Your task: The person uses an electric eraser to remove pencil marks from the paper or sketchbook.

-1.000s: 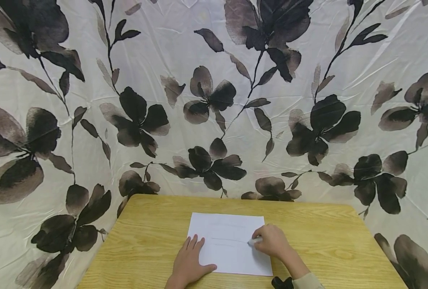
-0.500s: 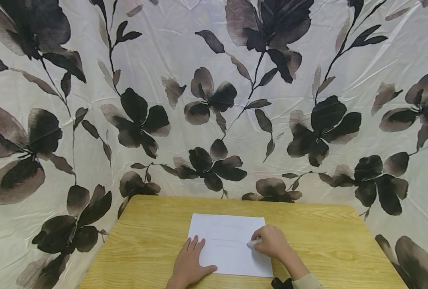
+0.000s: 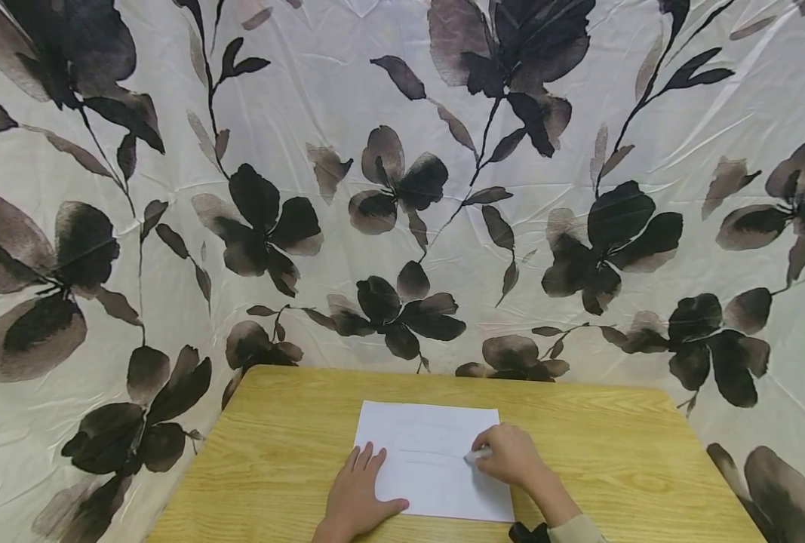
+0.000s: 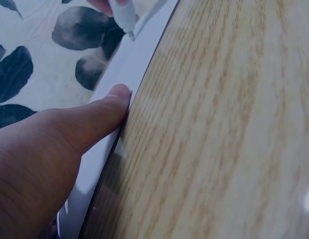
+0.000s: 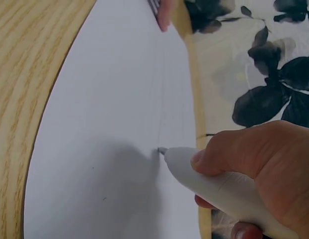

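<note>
A white sheet of paper (image 3: 436, 486) lies on the wooden table, with a few faint thin lines across its upper half. My left hand (image 3: 357, 494) rests spread on the sheet's left side; in the left wrist view its thumb (image 4: 102, 117) lies at the near edge. Near the sheet's right edge, my right hand (image 3: 512, 456) grips a thick white pen (image 5: 219, 189) with a narrow metallic tip. That tip touches the paper at the end of a faint line, in the right wrist view. The palm hides part of the pen's rear.
The yellow wood-grain table (image 3: 606, 452) extends on both sides of the sheet. A small black object (image 3: 529, 532) sits by the right wrist at the bottom edge. Behind the table hangs a pale cloth (image 3: 511, 173) printed with dark flowers.
</note>
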{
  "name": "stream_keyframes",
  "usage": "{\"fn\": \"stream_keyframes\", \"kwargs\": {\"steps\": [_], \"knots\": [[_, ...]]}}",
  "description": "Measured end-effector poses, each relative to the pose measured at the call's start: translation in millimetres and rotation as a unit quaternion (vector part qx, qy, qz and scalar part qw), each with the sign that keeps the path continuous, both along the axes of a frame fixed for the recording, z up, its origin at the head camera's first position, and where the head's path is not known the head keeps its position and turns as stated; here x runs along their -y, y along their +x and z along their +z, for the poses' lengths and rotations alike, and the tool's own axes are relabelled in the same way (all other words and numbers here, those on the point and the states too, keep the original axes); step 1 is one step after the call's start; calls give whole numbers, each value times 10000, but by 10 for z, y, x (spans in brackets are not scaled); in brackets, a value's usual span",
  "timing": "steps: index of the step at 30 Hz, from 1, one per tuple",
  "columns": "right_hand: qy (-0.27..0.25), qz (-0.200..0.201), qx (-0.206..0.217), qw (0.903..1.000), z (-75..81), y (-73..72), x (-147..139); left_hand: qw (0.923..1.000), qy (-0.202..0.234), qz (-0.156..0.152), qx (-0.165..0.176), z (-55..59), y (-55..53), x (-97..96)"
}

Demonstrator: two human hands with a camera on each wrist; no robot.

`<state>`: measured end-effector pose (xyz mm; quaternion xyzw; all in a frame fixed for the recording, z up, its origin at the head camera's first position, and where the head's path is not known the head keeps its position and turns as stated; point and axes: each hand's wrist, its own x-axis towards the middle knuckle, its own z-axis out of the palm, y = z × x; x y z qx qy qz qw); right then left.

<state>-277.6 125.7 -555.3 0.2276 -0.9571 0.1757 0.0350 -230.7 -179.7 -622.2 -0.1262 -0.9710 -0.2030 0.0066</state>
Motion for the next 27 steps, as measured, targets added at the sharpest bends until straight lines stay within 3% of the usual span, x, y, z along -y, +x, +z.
{"fn": "stream_keyframes", "kwargs": {"steps": [7,13,17,27], "knots": [[-35,48,-1,10000,7,-20,27,9999,11,-44,-123,-2,-11,7],[-66,57,228,9997,-18,31,41,9999,-38,-118,-24,-52,29,12],[-65,45,157,9998,-17,31,50,9999,-91,-100,-29,-87,20,5],[-2,-14,28,10000,32,-14,73,9998,-28,-7,-198,-43,-12,7]]}}
